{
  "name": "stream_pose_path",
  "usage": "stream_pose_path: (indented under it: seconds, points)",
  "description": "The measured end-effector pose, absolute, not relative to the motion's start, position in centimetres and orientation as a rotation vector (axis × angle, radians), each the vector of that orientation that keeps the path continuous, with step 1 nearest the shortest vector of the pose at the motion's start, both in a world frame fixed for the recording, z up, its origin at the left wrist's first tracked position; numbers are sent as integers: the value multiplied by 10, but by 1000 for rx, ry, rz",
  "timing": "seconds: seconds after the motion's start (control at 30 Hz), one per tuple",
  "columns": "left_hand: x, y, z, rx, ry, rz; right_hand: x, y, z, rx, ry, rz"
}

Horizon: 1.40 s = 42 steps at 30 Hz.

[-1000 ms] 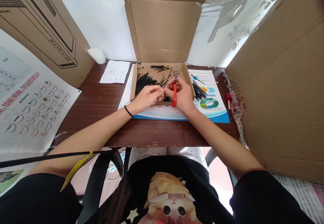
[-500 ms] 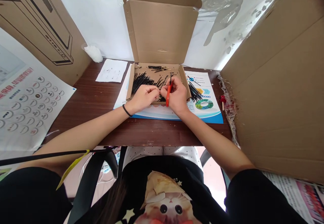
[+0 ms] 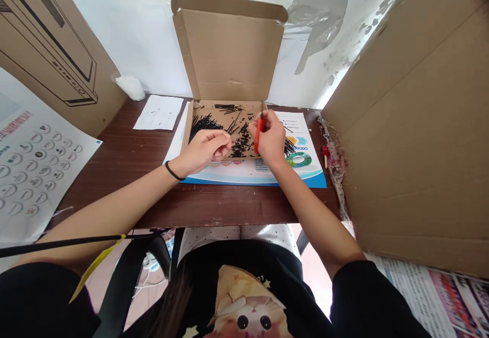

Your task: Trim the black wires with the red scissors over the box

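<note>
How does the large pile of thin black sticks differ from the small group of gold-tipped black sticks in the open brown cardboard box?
The large pile holds many sticks; the small group has far fewer. The pile lies slanted at left in the box, while the group lies almost crosswise near the back. The group shows gold-coloured tips; the pile shows none clearly. Both are black.

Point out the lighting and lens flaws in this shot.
Head view: glare where the white wall meets the right-hand carton; floor washed out at right; top right corner dark; wide-angle stretch towards the edges; print soft on the left-hand poster; black scraps too small to separate clearly.
</note>
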<state>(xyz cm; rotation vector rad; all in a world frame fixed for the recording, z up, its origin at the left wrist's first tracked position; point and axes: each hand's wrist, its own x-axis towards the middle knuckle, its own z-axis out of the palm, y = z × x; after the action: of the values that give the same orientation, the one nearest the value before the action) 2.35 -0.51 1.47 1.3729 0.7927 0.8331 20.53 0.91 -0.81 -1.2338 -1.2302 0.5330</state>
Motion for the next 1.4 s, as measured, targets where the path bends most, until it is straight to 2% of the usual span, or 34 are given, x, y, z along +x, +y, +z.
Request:
stream_pose_path:
  seconds: [0.27, 0.5, 0.67, 1.4]
  points:
    - [18, 5, 6, 1298, 778, 716, 204, 3, -18, -1298, -1382, 652]
    - [18, 7, 1, 1284, 760, 692, 198, -6, -4, -1049, -1166, 1052]
    - [21, 3, 4, 1308, 797, 709, 189, -9, -7, -1023, -1206, 1181]
    - [26, -3, 7, 1559, 979, 748, 175, -18, -11, -1136, -1493, 575]
